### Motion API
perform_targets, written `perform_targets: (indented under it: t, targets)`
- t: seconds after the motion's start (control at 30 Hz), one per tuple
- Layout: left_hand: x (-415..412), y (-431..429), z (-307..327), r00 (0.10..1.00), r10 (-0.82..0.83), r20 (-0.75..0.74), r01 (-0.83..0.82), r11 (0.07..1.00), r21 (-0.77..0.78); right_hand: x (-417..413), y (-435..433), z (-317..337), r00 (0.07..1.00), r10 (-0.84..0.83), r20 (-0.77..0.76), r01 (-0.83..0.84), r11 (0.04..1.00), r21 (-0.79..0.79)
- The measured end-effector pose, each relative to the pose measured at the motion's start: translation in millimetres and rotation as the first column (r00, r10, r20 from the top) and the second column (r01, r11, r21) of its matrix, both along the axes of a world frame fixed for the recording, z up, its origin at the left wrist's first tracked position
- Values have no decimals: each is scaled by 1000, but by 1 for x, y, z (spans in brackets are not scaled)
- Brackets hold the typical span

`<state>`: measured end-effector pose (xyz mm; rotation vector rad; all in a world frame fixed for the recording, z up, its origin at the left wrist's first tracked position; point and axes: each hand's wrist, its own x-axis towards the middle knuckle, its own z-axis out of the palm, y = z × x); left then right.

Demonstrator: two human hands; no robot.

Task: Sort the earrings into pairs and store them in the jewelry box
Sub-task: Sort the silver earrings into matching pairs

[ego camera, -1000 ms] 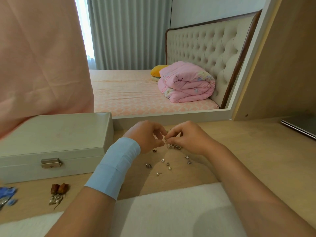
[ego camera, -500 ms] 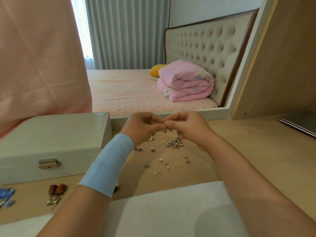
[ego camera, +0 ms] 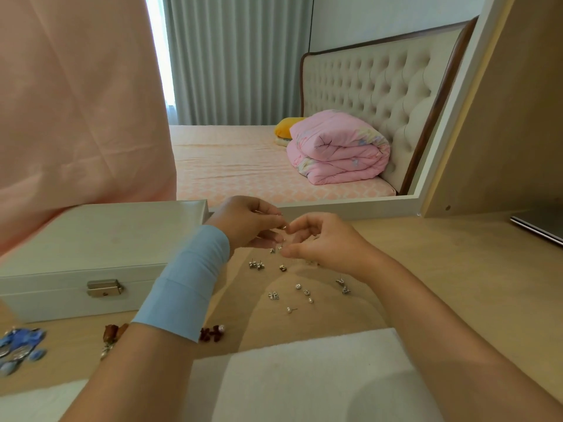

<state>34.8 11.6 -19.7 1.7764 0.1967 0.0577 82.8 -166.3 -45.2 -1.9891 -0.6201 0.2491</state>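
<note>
Sorting is the step in hand here, nothing has been stored yet as far as I can judge. Biggest first: the wooden table [ego camera: 457, 269] carries everything. The white jewelry box [ego camera: 91, 248] sits at the left with its lid down and the latch [ego camera: 104, 288] facing the person, well apart from the main scatter.

Both hands are up just above the table, fingertips nearly touching. The left hand [ego camera: 249, 222], blue band on its wrist, pinches a tiny earring [ego camera: 283, 227] between thumb and forefinger. The right hand [ego camera: 323, 242] has its fingers curled in close to that; can't tell whether it's holding anything.

The loose stud earrings [ego camera: 304, 292] lie below the hands, a few already side by side, with a pearl stud [ego camera: 289, 310] nearest the person. The blue earrings [ego camera: 21, 345] and red-brown earrings [ego camera: 112, 332] sit off at the left in front of the box.

Next up, I'd guess: find the match for the pinched one and set the two down together. The box needs unlatching before anything goes in.
</note>
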Motion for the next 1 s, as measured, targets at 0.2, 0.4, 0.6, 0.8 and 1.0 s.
perform_targets:
  t: [0.2, 0.4, 0.6, 0.8, 1.0]
  targets:
    - [3, -16, -4, 999, -38, -16, 34, 979, -201, 12, -8, 2, 970, -136, 203, 101, 980, 174]
    - [9, -24, -14, 991, 118, 61, -110, 987, -120, 31, -40, 7, 951, -155, 267, 172, 984, -41]
    - [12, -22, -26, 990, 106, 97, -111, 993, 48, 23, -40, -13, 949, -43, 311, 178, 889, -422]
    - [14, -22, -32, 994, 48, 95, -62, 987, 149, 23, -28, -18, 896, 109, 430, 164, 819, -549]
    - [15, -22, -35, 992, 29, 120, -59, 967, 248, 25, -39, -8, 959, -69, 274, 145, 952, -268]
